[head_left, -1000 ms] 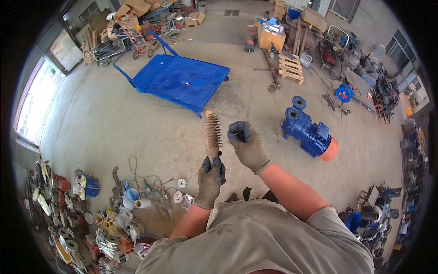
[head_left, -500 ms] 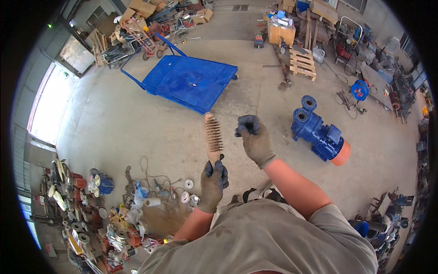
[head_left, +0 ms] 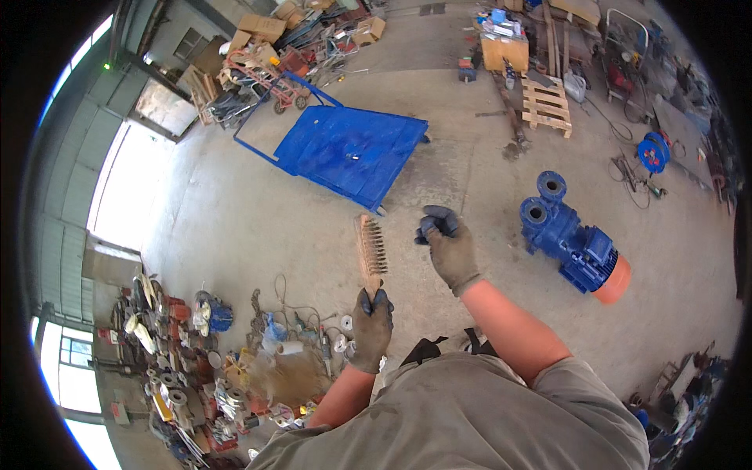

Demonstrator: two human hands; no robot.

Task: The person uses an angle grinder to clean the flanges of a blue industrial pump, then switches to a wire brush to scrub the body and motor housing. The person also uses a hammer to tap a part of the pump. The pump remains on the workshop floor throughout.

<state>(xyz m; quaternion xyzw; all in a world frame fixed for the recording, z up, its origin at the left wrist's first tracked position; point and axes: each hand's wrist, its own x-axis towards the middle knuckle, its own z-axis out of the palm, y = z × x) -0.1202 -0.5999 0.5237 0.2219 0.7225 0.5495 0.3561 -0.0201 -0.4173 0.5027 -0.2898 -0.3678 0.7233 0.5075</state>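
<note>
Daylight comes in from the left of the frame, where the doorway burns out to flat white — its detail washed away — and the window at lower left glares too. The floor is palest beside that opening and duller toward the right. Shadows are soft and faint. Near the centre, the brush looks fairly crisp; the clutter at lower right is dark and smeary. Fisheye distortion bows the wall at left, and black fills the corners.
</note>
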